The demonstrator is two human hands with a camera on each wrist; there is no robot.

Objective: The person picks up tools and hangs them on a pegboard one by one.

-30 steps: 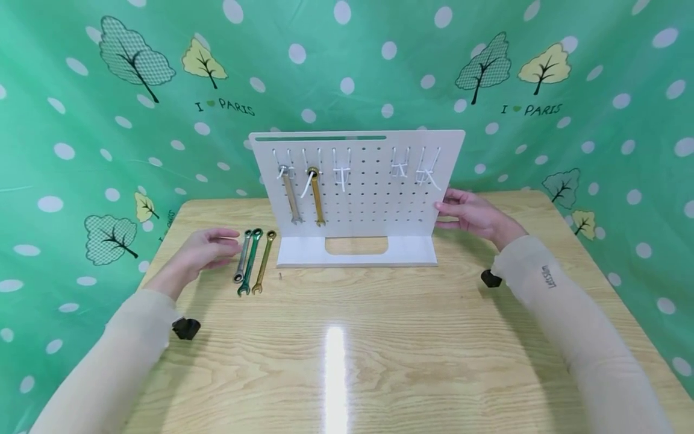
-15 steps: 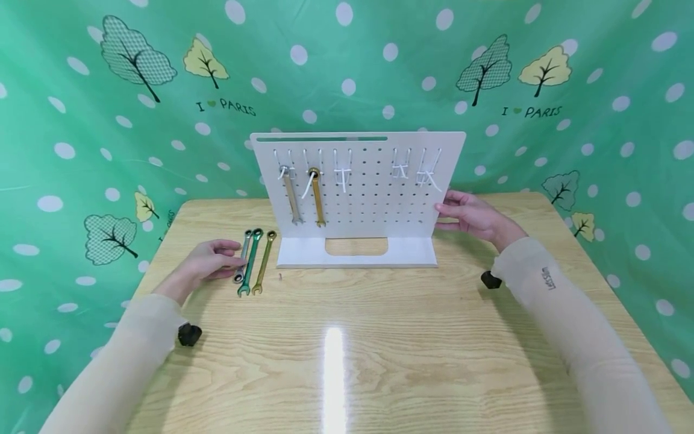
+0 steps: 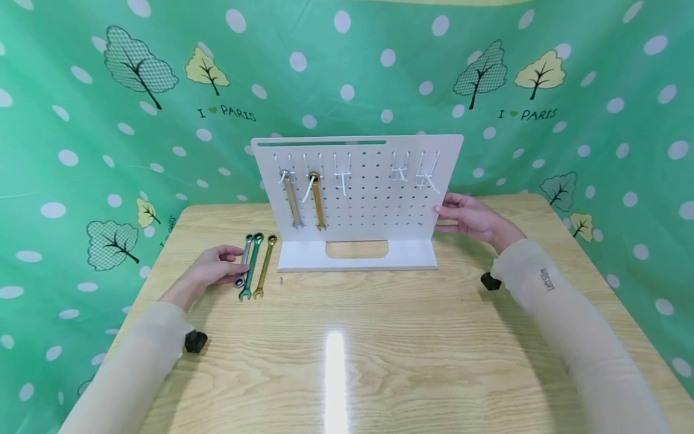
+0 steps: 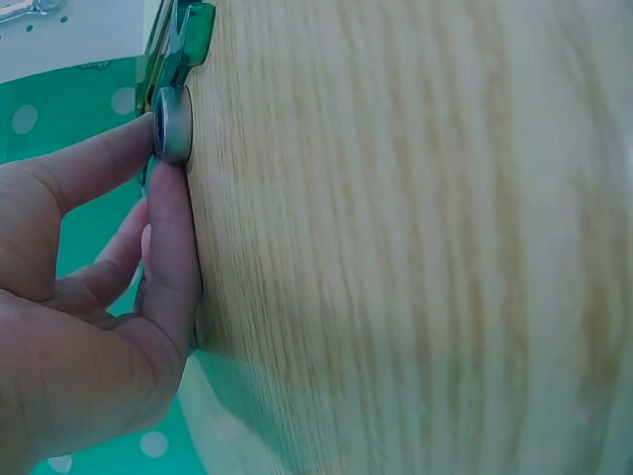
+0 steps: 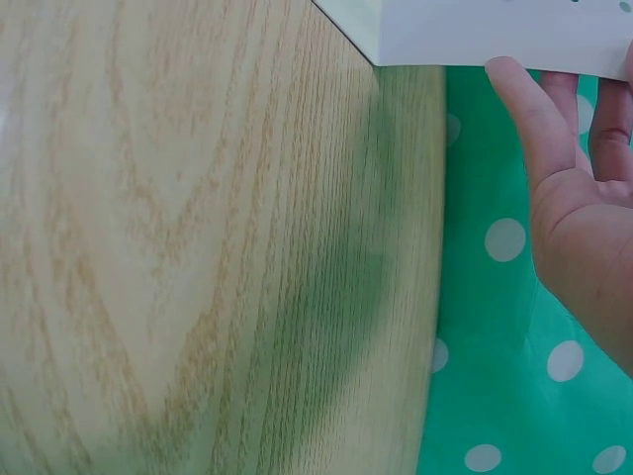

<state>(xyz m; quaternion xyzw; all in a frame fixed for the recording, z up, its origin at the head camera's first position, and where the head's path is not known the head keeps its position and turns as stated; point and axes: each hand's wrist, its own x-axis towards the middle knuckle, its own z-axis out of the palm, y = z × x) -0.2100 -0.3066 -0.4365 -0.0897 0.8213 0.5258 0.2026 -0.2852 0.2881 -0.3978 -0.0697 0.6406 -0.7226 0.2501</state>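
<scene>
Silver wrench point(image 4: 177, 125) sits pinched in left grip point(image 3: 217, 266), pegboard point(image 3: 370, 208) in right point(image 3: 473, 218), on wooden table point(image 3: 412, 349) before green cloth point(image 3: 365, 36).

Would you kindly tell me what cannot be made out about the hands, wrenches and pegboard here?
Head view: the middle of the loose silver wrench, covered by the left hand.
Head view: fingertips of the right hand other than the thumb, hidden behind the pegboard.
Head view: any lettering on the green wrench, too small to read.
Right wrist view: most of the pegboard, cut off by the top edge.
</scene>
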